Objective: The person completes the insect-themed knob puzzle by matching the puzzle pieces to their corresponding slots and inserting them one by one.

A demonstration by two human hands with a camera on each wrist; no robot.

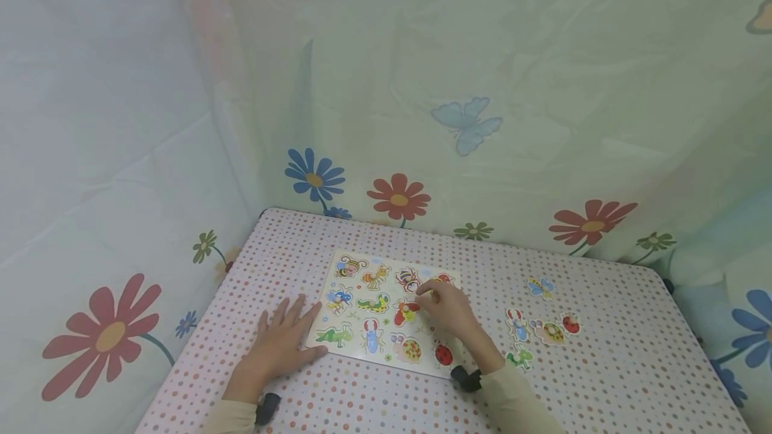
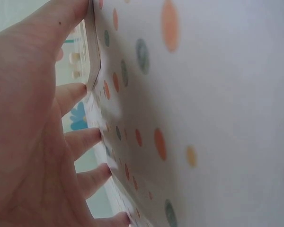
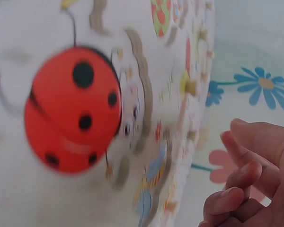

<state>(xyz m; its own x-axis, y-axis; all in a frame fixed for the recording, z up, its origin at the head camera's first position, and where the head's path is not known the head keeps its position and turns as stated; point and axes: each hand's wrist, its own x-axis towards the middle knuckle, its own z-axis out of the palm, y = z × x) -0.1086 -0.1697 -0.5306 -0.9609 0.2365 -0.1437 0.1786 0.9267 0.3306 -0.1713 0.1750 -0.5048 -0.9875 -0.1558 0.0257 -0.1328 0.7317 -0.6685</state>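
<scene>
A pale puzzle board [image 1: 387, 356] with insect pieces lies on the dotted table [image 1: 603, 380]. My left hand [image 1: 280, 343] lies flat on the cloth at the board's left side. Its fingers are spread and the thumb touches the board's edge [image 2: 92, 52]. My right hand [image 1: 447, 310] sits over the board's right part with its fingers [image 3: 241, 170] curled; I see nothing held in them. A red ladybird piece [image 1: 443, 354] [image 3: 73, 109] sits in the board just below that hand.
Several loose insect pieces lie on the cloth right of the board: a blue butterfly [image 1: 541, 286], a beetle [image 1: 517, 323], a snail [image 1: 551, 332], a small ladybird [image 1: 570, 324] and a green one [image 1: 520, 357]. Flowered curtains close in the table behind and on both sides.
</scene>
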